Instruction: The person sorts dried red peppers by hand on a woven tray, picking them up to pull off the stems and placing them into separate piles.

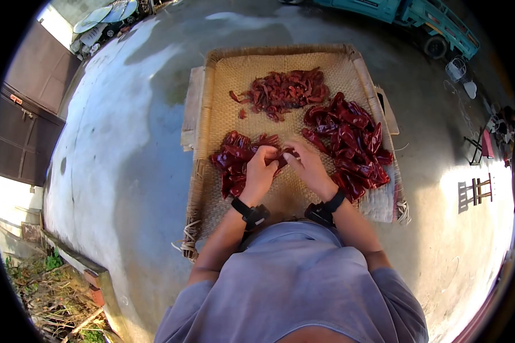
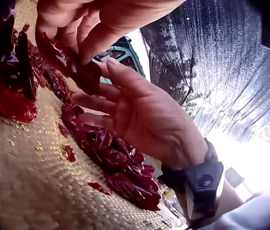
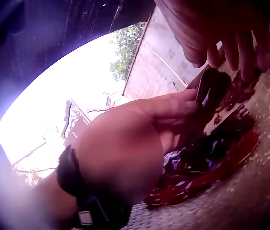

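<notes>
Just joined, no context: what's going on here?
A person is working over a woven tray. Their left hand pinches a dark red pepper; the right hand is close beside it, fingers loosely spread. Peppers lie in a left pile and a larger right pile, with a heap of smaller red pieces at the tray's far side.

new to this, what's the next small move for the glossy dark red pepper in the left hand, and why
Probably pull that pepper apart with the right hand: the left hand pinches it, the right is close by, and small crinkled red pieces lie heaped on the tan woven tray.
</notes>
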Demonstrator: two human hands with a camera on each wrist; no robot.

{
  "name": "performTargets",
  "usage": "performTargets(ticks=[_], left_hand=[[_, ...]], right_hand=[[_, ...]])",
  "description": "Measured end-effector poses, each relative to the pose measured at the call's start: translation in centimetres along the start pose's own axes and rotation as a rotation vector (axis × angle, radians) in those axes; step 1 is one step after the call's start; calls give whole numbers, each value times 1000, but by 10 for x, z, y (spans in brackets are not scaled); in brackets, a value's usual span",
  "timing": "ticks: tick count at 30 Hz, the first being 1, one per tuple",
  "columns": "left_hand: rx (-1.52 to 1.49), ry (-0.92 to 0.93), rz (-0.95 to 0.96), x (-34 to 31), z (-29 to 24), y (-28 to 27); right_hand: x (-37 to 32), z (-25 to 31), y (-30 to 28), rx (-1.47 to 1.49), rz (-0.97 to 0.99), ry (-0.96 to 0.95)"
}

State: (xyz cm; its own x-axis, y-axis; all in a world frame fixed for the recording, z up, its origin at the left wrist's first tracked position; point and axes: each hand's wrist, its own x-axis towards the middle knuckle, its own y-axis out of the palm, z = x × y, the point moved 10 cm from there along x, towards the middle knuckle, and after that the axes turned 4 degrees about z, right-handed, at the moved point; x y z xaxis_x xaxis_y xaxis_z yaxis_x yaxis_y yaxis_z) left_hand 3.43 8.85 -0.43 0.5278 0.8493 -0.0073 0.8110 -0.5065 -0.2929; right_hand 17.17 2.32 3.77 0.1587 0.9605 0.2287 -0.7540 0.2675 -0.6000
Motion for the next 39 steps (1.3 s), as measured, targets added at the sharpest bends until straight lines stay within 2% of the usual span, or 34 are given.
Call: performTargets(ticks=[1, 5, 8, 10, 11, 12, 14, 15, 19, 22, 25, 28, 31, 34, 38, 39], left_hand=[[-27, -26, 17, -3, 1, 5], [360, 28, 120, -8, -12, 10], [517, 70, -25, -6, -23, -9], [598, 174, -67, 2, -21, -11], [661, 229, -82, 7, -20, -10], [725, 287, -98, 10, -22, -9], [784, 238, -41, 20, -15, -6], [828, 220, -10, 24, -9, -3], [936, 101, 141, 39, 18, 5], [998, 170, 115, 36, 6, 7], [818, 244, -20, 22, -22, -2], [557, 233, 46, 9, -38, -6], [492, 275, 159, -2, -38, 4], [445, 252, 255, -10, -36, 10], [336, 299, 383, -14, -33, 22], [366, 246, 363, -12, -28, 19]], right_hand=[[-4, -1, 10, 120, 61, 23], [-13, -10, 6, 13, 173, 126], [-4, 1, -39, -160, -60, 141], [3, 10, -69, -386, -309, 12], [8, 4, -76, -458, -346, 19], [8, -4, -74, -540, -334, 44], [10, -25, -67, -705, -312, 92], [8, -38, -54, -816, -157, 175], [-4, -29, -38, -716, -141, 62], [-7, -18, -19, -562, -81, 10], [-8, -8, -2, -368, -9, -24], [-5, -15, 6, -13, -30, 119], [-1, -15, 14, 208, 4, 110], [-11, -41, 25, 734, 30, 359], [-15, -63, 12, 589, 27, 355], [-15, -62, 4, 581, -3, 370]])
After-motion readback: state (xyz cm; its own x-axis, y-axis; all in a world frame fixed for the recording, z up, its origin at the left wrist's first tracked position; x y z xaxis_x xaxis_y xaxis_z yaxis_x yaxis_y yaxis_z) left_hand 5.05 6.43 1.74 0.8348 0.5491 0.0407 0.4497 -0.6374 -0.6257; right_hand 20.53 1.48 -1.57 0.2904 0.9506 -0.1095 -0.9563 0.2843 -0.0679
